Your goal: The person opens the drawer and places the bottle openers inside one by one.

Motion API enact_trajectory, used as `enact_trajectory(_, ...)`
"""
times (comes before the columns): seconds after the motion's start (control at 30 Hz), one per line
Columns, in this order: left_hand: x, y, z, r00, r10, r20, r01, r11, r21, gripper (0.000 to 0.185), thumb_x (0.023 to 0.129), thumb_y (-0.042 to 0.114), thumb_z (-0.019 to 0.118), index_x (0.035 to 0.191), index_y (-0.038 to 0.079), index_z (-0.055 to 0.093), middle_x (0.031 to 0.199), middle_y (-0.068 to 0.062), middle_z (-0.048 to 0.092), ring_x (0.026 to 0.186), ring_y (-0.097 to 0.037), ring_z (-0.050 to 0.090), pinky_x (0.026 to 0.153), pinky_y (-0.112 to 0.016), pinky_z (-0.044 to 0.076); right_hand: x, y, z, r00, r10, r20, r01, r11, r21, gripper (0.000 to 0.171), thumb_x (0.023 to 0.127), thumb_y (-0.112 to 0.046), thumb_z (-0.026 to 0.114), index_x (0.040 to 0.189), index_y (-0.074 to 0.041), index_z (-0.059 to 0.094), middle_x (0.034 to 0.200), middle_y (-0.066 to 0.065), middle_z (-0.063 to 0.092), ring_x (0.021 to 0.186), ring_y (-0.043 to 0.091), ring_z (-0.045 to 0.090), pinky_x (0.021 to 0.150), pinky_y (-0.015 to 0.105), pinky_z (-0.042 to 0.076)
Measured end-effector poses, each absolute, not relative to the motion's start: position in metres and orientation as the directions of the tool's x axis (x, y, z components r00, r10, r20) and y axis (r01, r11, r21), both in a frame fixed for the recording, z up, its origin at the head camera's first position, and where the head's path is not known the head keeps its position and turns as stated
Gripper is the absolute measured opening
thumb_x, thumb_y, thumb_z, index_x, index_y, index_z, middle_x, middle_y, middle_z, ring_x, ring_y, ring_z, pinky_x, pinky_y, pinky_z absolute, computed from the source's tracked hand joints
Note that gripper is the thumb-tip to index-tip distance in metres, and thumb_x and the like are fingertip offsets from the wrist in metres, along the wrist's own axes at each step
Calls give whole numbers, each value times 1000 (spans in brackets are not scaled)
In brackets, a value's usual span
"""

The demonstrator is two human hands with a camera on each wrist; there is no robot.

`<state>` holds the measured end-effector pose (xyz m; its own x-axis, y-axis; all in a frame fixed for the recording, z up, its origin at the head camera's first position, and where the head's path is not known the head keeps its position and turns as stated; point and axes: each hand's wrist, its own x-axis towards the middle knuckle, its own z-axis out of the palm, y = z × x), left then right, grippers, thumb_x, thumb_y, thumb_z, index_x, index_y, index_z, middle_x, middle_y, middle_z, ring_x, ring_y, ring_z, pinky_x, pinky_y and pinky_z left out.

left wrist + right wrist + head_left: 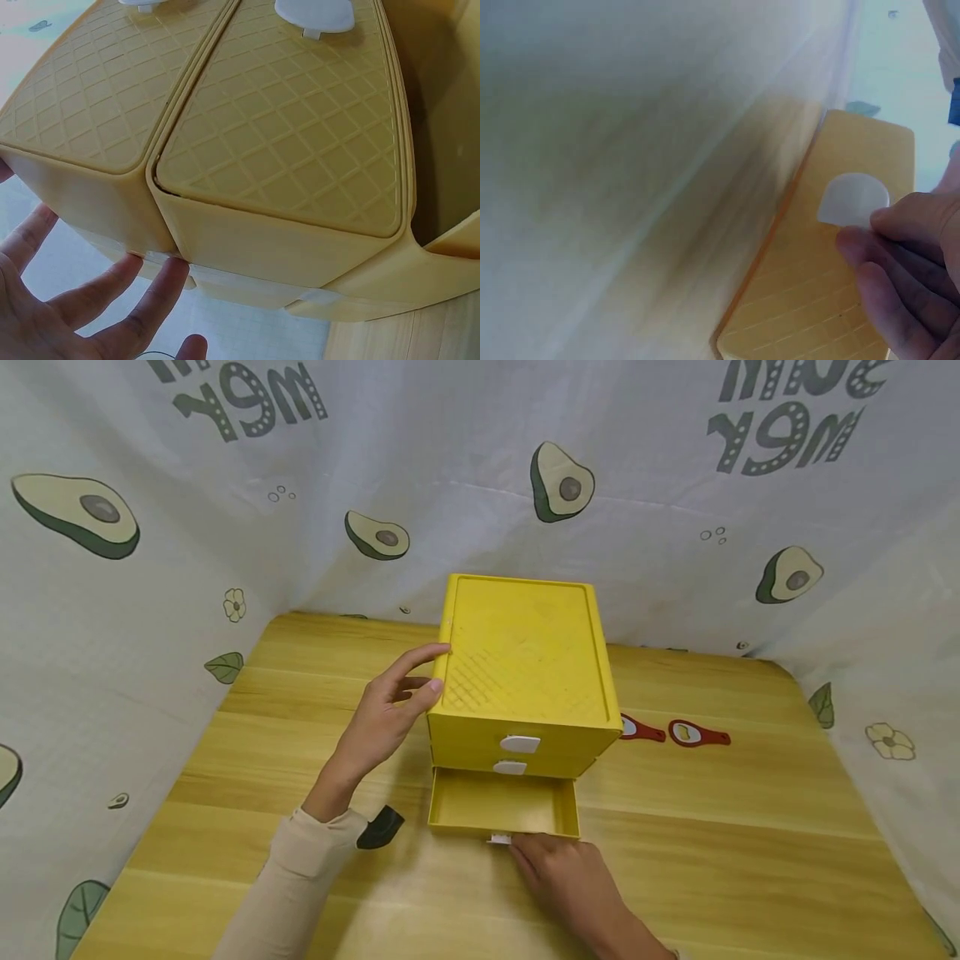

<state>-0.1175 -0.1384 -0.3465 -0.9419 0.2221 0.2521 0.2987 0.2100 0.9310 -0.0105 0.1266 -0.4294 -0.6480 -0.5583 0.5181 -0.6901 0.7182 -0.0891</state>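
Pale wooden tabletop [750, 860], long grain in straw-yellow planks, matt. Walled on three sides by a white cloth backdrop [450, 460] printed with halved avocados, small flowers and leaves; grey dotted lettering on it, seen upside down, partly cropped, legible only as "MAY" or similar. Two red bottle openers [675, 732] with white centres lying flat behind the cabinet's right corner, near each other. A small black object [380, 827] by the left sleeve, kind not clear.

Mid-table, a yellow plastic drawer cabinet [525, 660]: boxy, rounded edges, flat top with raised rim and a moulded diamond lattice toward the front. Two upper drawers closed, each with a white half-round tab handle. Bottom drawer [504, 806] pulled out, shallow, nothing seen inside.

Left hand [390, 714] at the cabinet's left side, fingers [112, 281] straight and spread, tips touching the side wall and top edge; holding nothing, pressing only.

Right hand [562, 868] at the front of the open drawer, fingertips [885, 240] pinched on the white tab handle [853, 199] of that drawer, thumb hidden. Drawer front diamond-embossed like the top.
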Motion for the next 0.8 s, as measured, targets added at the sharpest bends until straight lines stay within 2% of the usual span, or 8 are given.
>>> enact_trajectory(0.23, -117, -138, -346, -943, 220, 251, 297, 206, 932, 39, 103, 28, 55, 142, 35, 54, 149, 14, 48, 118, -22, 62, 100, -51, 45, 1, 129, -427, -640, -604, 476, -721, 686, -99, 13, 78, -15, 82, 83, -16, 70, 73, -10, 69, 59, 0, 61, 48, 21, 46)
enact_trajectory(0.37, -117, -138, -346, -942, 219, 254, 299, 203, 932, 40, 103, 27, 56, 142, 32, 54, 150, 11, 48, 119, -24, 62, 99, -52, 46, 7, 128, -424, -652, -632, 418, -726, 679, -106, 19, 74, -12, 84, 80, -16, 66, 69, -12, 64, 56, -4, 52, 46, 17, 41)
enact_trajectory(0.53, -117, -138, -345, -941, 220, 255, 302, 213, 929, 40, 103, 27, 56, 143, 31, 54, 151, 10, 48, 119, -24, 63, 98, -49, 47, 15, 129, -422, -617, -681, 394, -761, 643, -79, 23, 72, -8, 77, 75, -16, 56, 63, -13, 53, 55, -7, 41, 42, 13, 31)
enact_trajectory(0.63, -117, -139, -345, -942, 219, 256, 302, 212, 930, 40, 103, 27, 56, 143, 32, 54, 150, 11, 48, 119, -23, 63, 99, -49, 46, 19, 130, -421, -606, -695, 386, -773, 630, -79, 22, 76, -17, 76, 74, -16, 54, 61, -12, 51, 54, -7, 40, 42, 12, 28)
enact_trajectory(0.7, -117, -139, -345, -942, 217, 255, 300, 211, 930, 40, 103, 27, 56, 143, 32, 54, 150, 12, 48, 118, -22, 63, 100, -48, 45, 23, 131, -420, -615, -697, 368, -770, 631, -93, 30, 85, -36, 73, 72, -18, 52, 60, -14, 47, 53, -8, 34, 42, 11, 24)
enact_trajectory(0.77, -117, -138, -345, -941, 219, 256, 302, 209, 930, 40, 103, 26, 56, 143, 32, 54, 150, 12, 48, 118, -22, 63, 101, -49, 45, 26, 133, -420, -617, -700, 359, -771, 629, -98, 44, 91, -56, 62, 70, -19, 50, 59, -16, 41, 53, -9, 26, 43, 11, 19)
enact_trajectory(0.8, -117, -138, -345, -941, 221, 258, 304, 210, 929, 40, 103, 25, 56, 143, 31, 54, 150, 11, 48, 118, -23, 63, 101, -49, 45, 28, 132, -419, -615, -702, 358, -772, 629, -93, 48, 95, -60, 55, 69, -20, 48, 58, -17, 38, 54, -9, 23, 44, 10, 17)
